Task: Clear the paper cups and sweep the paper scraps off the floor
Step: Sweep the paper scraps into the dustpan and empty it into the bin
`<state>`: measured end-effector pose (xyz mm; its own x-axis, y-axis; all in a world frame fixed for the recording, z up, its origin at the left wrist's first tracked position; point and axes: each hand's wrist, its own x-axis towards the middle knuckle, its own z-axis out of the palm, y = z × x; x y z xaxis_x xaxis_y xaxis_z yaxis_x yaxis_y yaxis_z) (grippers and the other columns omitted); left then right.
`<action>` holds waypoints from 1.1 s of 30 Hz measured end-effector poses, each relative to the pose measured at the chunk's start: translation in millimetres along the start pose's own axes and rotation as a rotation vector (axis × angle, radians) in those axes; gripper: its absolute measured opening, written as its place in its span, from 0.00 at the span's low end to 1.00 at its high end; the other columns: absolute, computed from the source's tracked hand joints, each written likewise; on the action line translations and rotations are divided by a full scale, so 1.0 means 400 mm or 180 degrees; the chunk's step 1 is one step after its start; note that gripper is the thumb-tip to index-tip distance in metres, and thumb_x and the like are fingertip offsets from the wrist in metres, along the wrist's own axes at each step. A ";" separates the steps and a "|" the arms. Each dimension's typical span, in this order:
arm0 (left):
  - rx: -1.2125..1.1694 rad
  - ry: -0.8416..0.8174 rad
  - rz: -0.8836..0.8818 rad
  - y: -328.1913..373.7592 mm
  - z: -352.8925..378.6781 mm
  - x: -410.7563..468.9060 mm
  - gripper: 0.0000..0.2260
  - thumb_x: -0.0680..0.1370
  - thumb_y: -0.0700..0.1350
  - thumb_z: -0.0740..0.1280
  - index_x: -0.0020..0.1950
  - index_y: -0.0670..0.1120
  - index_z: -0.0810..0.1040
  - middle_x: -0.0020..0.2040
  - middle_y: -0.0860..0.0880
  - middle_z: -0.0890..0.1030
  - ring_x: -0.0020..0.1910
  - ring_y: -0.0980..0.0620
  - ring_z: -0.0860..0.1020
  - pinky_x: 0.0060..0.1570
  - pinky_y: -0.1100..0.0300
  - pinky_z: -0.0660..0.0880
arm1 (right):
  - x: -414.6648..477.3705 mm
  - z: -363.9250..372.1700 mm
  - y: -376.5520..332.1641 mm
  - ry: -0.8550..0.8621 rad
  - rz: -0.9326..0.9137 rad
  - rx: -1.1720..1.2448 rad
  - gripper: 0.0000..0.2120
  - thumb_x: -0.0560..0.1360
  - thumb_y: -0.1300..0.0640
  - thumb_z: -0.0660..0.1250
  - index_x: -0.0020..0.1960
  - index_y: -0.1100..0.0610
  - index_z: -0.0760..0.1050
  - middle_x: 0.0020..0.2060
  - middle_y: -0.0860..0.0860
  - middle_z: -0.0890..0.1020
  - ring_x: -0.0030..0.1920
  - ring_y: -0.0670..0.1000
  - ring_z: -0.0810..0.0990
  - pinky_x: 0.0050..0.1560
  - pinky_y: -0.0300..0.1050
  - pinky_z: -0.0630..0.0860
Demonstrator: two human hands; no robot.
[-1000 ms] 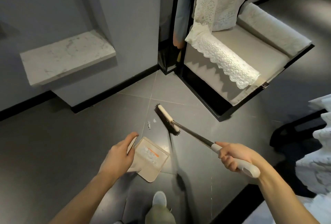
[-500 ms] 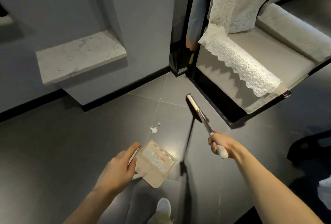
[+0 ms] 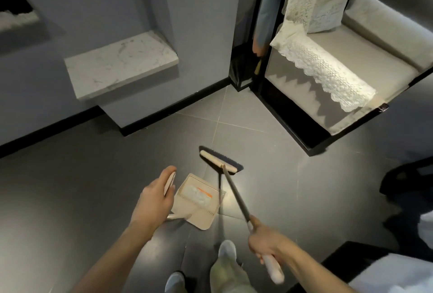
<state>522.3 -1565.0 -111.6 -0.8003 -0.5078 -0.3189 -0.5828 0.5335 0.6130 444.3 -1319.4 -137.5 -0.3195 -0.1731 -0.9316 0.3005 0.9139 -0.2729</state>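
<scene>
Scraps (image 3: 196, 193) off floor (image 3: 93, 199), now inside dustpan (image 3: 206, 218), broom (image 3: 220, 161) nearer than before.

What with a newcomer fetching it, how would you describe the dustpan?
Find the marble ledge on the grey wall, then drop to the dark floor below. The dustpan, gripped by the left hand, is a beige tray, unlike the long-handled broom.

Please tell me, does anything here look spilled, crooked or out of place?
Nothing stands out. The paper scraps lie inside the dustpan, which the left hand holds low at the floor, and no scraps show on the tiles beside it. The right hand grips the broom, its head down at the tiles.
</scene>
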 end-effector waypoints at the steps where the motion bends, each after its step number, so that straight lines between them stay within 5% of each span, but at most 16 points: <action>1: 0.0002 -0.0017 0.0039 0.000 -0.003 0.004 0.18 0.80 0.43 0.59 0.69 0.54 0.66 0.51 0.45 0.77 0.43 0.50 0.74 0.43 0.56 0.71 | -0.036 0.031 0.006 -0.0027 0.0005 -0.0011 0.35 0.75 0.64 0.54 0.78 0.45 0.48 0.35 0.47 0.69 0.30 0.45 0.71 0.22 0.33 0.69; 5: -0.0079 -0.0098 0.0192 -0.009 -0.015 -0.003 0.17 0.80 0.42 0.58 0.67 0.56 0.65 0.47 0.45 0.76 0.42 0.46 0.76 0.44 0.51 0.75 | -0.160 0.130 0.027 -0.0127 0.0074 0.0352 0.27 0.78 0.61 0.53 0.75 0.47 0.57 0.26 0.50 0.75 0.20 0.44 0.69 0.19 0.37 0.67; 10: -0.0154 -0.0322 0.0414 -0.044 -0.035 -0.032 0.16 0.80 0.42 0.58 0.66 0.57 0.65 0.47 0.43 0.77 0.43 0.44 0.77 0.46 0.49 0.76 | -0.274 0.197 0.072 0.0024 0.0196 0.0949 0.20 0.71 0.68 0.58 0.63 0.62 0.71 0.20 0.52 0.69 0.19 0.49 0.66 0.20 0.37 0.65; 17: -0.0056 -0.0543 0.0714 -0.085 -0.061 -0.135 0.16 0.81 0.42 0.57 0.67 0.56 0.66 0.48 0.45 0.76 0.40 0.47 0.75 0.41 0.54 0.72 | -0.270 0.293 0.109 0.0732 0.0141 0.1562 0.11 0.71 0.67 0.59 0.51 0.57 0.72 0.19 0.50 0.71 0.22 0.49 0.69 0.24 0.40 0.67; 25: -0.0009 -0.0595 0.0784 -0.161 -0.041 -0.260 0.16 0.80 0.41 0.58 0.65 0.56 0.67 0.47 0.47 0.76 0.42 0.49 0.75 0.42 0.57 0.70 | -0.131 0.384 0.166 0.0850 0.0502 0.1120 0.15 0.77 0.64 0.55 0.61 0.67 0.70 0.34 0.57 0.76 0.31 0.53 0.76 0.34 0.47 0.77; 29: -0.0126 -0.0365 0.0620 -0.187 -0.024 -0.291 0.16 0.80 0.41 0.58 0.66 0.56 0.66 0.45 0.46 0.76 0.38 0.50 0.74 0.35 0.58 0.71 | -0.141 0.469 0.187 0.0905 0.0444 0.0415 0.20 0.79 0.62 0.56 0.70 0.64 0.63 0.58 0.60 0.77 0.56 0.58 0.78 0.50 0.47 0.73; 33: -0.0167 -0.0068 0.0456 -0.198 -0.022 -0.296 0.16 0.80 0.42 0.58 0.64 0.58 0.65 0.40 0.45 0.76 0.34 0.47 0.76 0.36 0.50 0.76 | -0.211 0.544 0.186 0.0675 0.0420 0.0015 0.23 0.78 0.62 0.57 0.73 0.60 0.60 0.60 0.59 0.77 0.50 0.54 0.77 0.44 0.42 0.72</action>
<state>664.5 -1553.0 -116.1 -0.8778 -0.4143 -0.2404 -0.4547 0.5632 0.6900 689.2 -1316.6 -131.2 -0.4586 0.0291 -0.8881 0.3563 0.9216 -0.1538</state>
